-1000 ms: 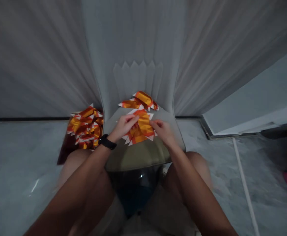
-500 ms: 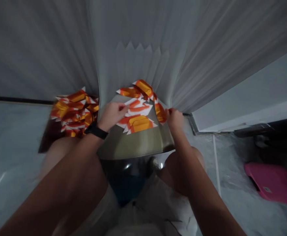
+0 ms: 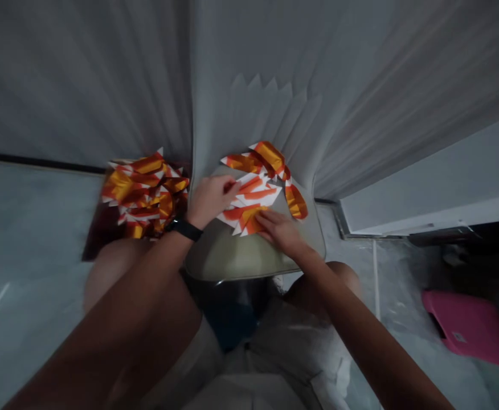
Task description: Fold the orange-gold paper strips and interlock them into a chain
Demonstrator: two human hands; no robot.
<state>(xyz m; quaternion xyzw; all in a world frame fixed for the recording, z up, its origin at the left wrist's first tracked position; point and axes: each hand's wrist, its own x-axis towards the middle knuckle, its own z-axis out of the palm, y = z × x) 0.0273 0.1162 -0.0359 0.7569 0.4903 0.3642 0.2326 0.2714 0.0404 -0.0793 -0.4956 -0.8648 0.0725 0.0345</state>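
Note:
Orange, gold and white folded foil papers (image 3: 256,193) lie on the seat of a pale plastic chair (image 3: 232,256) between my knees. My left hand (image 3: 215,196), a dark watch on its wrist, has thumb and fingertips pinched at the left edge of the whiter pieces. From the front right, my right hand (image 3: 281,230) has its fingers together on a gold-faced paper (image 3: 250,221) at the near side of the group; its thumb is partly hidden. Behind and right of them are puffed, folded gold pieces (image 3: 295,200).
To the left, a heap of similar folded papers (image 3: 144,191) sits on a dark red surface (image 3: 95,236). A grey curtain (image 3: 82,74) hangs behind the chair. A pink plastic stool (image 3: 471,324) is on the tiled floor (image 3: 31,228) at the right.
My right hand has left the puffed gold piece at the seat's right side and moved left onto the near gold paper. My left hand keeps its place at the papers. The view has shifted slightly.

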